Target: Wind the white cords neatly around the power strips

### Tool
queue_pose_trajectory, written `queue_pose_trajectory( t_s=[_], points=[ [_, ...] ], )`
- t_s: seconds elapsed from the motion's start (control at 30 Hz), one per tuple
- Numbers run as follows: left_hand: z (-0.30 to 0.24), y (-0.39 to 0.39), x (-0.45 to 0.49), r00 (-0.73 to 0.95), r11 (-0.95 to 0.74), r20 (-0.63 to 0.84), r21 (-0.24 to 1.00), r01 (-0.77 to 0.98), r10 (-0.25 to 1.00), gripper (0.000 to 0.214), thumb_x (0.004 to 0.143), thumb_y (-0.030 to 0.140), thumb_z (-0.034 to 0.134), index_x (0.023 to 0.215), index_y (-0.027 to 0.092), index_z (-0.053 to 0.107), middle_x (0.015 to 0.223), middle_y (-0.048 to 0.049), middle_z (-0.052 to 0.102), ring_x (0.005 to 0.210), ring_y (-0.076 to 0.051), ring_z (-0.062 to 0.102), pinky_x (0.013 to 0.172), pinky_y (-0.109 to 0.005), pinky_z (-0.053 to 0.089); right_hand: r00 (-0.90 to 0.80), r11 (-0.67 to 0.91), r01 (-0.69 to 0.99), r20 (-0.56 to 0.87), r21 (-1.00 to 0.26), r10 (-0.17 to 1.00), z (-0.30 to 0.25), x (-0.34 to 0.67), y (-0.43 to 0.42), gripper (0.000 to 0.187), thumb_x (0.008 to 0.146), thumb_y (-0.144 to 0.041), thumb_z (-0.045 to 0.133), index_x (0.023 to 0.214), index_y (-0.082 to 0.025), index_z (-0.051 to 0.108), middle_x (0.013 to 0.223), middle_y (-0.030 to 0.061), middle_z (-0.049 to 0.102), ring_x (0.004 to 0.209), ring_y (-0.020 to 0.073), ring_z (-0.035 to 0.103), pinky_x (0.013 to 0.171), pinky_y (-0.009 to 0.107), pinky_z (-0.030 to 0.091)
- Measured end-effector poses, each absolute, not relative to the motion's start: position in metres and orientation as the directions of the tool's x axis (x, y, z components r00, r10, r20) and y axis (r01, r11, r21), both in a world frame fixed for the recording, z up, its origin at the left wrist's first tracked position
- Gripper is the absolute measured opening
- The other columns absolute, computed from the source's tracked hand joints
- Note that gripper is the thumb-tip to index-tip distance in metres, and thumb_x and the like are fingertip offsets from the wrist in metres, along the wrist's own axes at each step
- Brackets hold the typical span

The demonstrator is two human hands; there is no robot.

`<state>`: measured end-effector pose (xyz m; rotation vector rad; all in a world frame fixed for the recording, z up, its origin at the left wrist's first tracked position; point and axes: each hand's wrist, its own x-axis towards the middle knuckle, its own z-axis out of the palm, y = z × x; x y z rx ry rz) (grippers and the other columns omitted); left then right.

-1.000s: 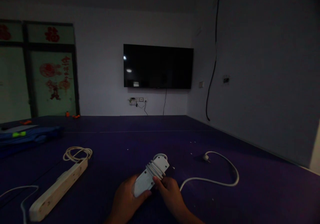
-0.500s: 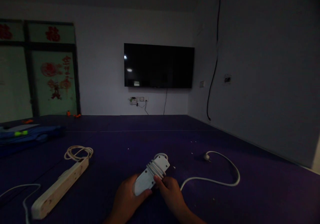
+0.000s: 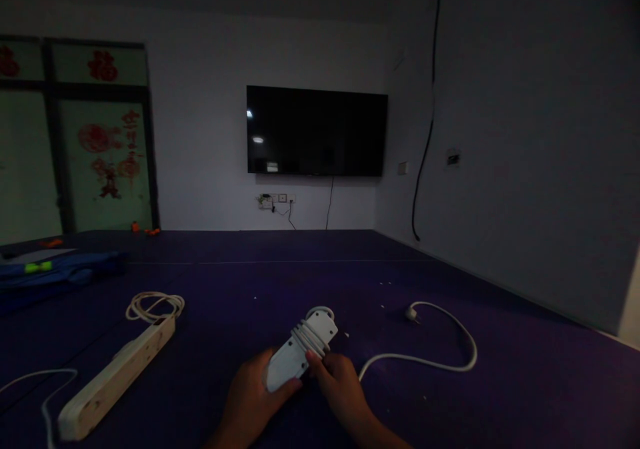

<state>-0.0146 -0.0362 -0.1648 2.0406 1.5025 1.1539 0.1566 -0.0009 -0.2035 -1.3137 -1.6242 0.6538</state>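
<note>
A small white power strip (image 3: 285, 367), its screwed underside facing up, lies tilted in my left hand (image 3: 253, 389), whose fingers and thumb close round its near end. Several turns of white cord (image 3: 308, 337) wrap its far part. My right hand (image 3: 340, 385) is closed at the strip's right side, thumb and fingers pinching the cord against it. From behind my right hand the loose cord (image 3: 425, 362) runs out over the purple surface in a curve, ending in a plug (image 3: 411, 314).
On the left lies a longer white power strip (image 3: 117, 379) with its own coiled cord (image 3: 155, 307). Blue cloth (image 3: 65, 269) is farther back. A television (image 3: 317, 131) hangs on the far wall above several sockets; a black cable (image 3: 424, 162) hangs at right. White bits dot the purple floor (image 3: 225, 289).
The view has shifted very slightly. Both hands keep their hold on the strip and cord, and the turns of cord look the same.
</note>
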Motion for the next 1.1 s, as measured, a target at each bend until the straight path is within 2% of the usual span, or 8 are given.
queue_pose_trajectory(
  t_s=[0.37,0.63,0.87,1.1],
  points=[
    [-0.1655,-0.0353,-0.0148,0.117,-0.363,0.369,0.719,0.593,0.922,0.046,0.067,0.054,0.060,0.097,0.019,0.064,0.087,-0.0054,0.071,0.076,-0.020,0.065,0.066,-0.024,0.049,-0.031,0.299,0.428,0.317,-0.853,0.948,-0.2003,0.1558,-0.0029,0.066,0.074,-0.072,0.038,0.063,-0.013,0.064,0.061,0.0054,0.062,0.058,0.0157,0.055,0.050,0.022,0.035],
    [-0.1687,-0.0331,-0.0161,0.110,-0.362,0.380,0.697,0.618,0.919,0.045,0.067,0.052,0.061,0.099,0.019,0.064,0.089,-0.0048,0.071,0.079,-0.020,0.065,0.067,-0.024,0.048,0.002,0.281,0.472,0.320,-0.836,0.947,-0.2052,0.1554,0.0000,0.066,0.074,-0.073,0.038,0.057,-0.013,0.061,0.052,0.0029,0.055,0.051,0.0135,0.049,0.046,0.023,0.028],
    [-0.1684,-0.0334,-0.0163,0.124,-0.372,0.380,0.699,0.611,0.917,0.047,0.068,0.054,0.060,0.099,0.019,0.064,0.088,-0.0054,0.071,0.077,-0.019,0.065,0.065,-0.023,0.048,-0.017,0.297,0.460,0.326,-0.837,0.945,-0.2071,0.1563,0.0021,0.067,0.074,-0.073,0.038,0.058,-0.013,0.062,0.053,0.0029,0.054,0.051,0.0128,0.048,0.045,0.022,0.028],
    [-0.1660,-0.0356,-0.0150,0.118,-0.373,0.383,0.706,0.603,0.916,0.042,0.069,0.049,0.061,0.098,0.018,0.065,0.088,-0.0052,0.071,0.077,-0.019,0.065,0.064,-0.022,0.048,-0.032,0.303,0.451,0.324,-0.840,0.946,-0.2033,0.1562,-0.0012,0.067,0.074,-0.073,0.037,0.059,-0.013,0.063,0.051,0.0020,0.053,0.048,0.0117,0.046,0.044,0.022,0.027]
  ],
)
